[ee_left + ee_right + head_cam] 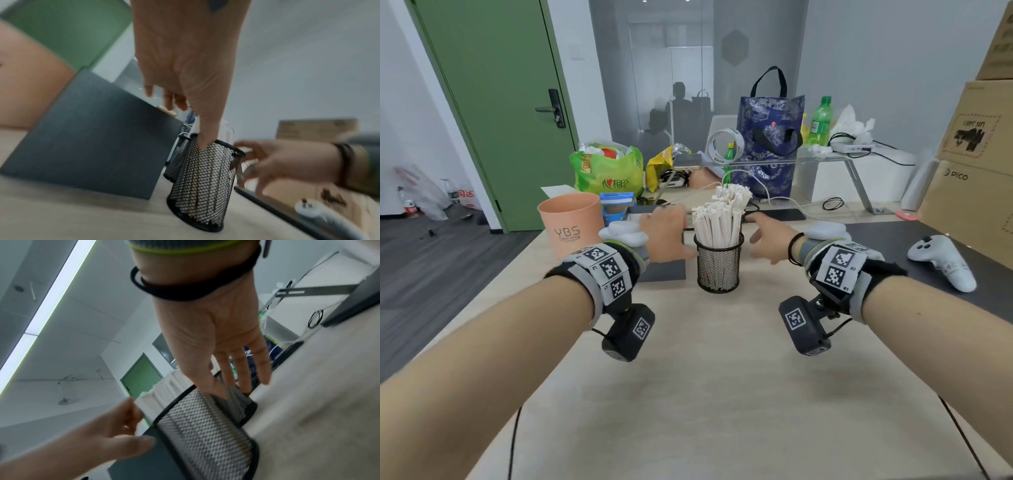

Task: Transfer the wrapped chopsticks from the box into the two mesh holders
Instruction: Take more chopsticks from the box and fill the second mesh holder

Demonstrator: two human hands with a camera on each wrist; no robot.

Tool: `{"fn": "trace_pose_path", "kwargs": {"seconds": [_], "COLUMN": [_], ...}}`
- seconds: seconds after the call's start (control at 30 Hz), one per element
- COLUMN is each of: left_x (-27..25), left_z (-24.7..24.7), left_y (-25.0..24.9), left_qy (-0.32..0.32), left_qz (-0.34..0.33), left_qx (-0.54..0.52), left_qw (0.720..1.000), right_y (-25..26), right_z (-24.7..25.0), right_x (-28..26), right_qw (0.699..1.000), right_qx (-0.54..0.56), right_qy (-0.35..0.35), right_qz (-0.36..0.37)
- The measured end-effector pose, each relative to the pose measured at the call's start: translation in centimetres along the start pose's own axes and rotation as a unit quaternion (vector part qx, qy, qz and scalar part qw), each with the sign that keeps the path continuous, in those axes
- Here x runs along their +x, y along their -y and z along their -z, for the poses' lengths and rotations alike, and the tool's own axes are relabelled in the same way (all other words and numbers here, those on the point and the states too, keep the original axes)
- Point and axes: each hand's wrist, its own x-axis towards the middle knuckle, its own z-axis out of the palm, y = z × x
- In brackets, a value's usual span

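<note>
Two black mesh holders stand mid-table, one behind the other. The near holder [718, 265] [205, 178] [205, 426] is packed with upright wrapped chopsticks [717, 222]. Behind it, only the far holder's [176, 160] chopsticks [732, 195] show in the head view. A dark grey box [662, 270] [92, 138] lies just left of the holders. My left hand [676, 233] [185, 123] hovers over the box, fingers loose, thumb touching the near holder's rim. To the holder's right, my right hand [763, 238] [232, 378] has straight, spread fingers and holds nothing.
An orange cup [571, 222] stands left of the box. A white controller [941, 262] lies on a dark mat at the right, with cardboard boxes [976, 171] beyond it. Bags [767, 147], bottles and cables crowd the table's far end. A dark phone [780, 215] lies behind the holders.
</note>
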Motion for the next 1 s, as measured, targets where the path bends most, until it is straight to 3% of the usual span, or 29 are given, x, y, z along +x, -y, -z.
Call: {"fn": "trace_pose_path", "kwargs": {"seconds": [0.1, 0.2, 0.33, 0.43, 0.53, 0.8, 1.0], "left_x": [-0.1, -0.1, 0.3, 1.3, 2.1, 4.3, 5.7], "left_z": [1.3, 1.5, 0.3, -0.1, -0.1, -0.8, -0.9], "left_y": [-0.5, -1.4, -2.5, -2.8, -3.0, -2.9, -2.9], "left_qy": [-0.028, 0.028, 0.071, 0.092, 0.106, 0.108, 0.116], "left_qz": [-0.074, -0.113, -0.136, -0.118, -0.105, -0.002, 0.033], "left_qx": [-0.018, -0.059, -0.009, 0.004, 0.025, 0.071, 0.042], "left_qw": [0.997, 0.991, 0.988, 0.989, 0.989, 0.992, 0.992], "right_y": [0.5, 1.3, 2.0, 1.7, 1.3, 0.0, -3.2], "right_z": [0.8, 0.8, 0.7, 0.9, 1.3, 2.9, 4.8], "right_x": [0.7, 1.9, 3.3, 4.3, 5.6, 6.4, 5.4], "right_qw": [0.998, 0.993, 0.983, 0.978, 0.975, 0.975, 0.974], "right_qx": [-0.016, -0.089, -0.177, -0.202, -0.212, -0.212, -0.194], "right_qy": [-0.061, -0.056, -0.030, -0.019, -0.051, -0.067, -0.109], "right_qz": [0.025, 0.045, 0.049, 0.046, 0.047, 0.015, -0.029]}}
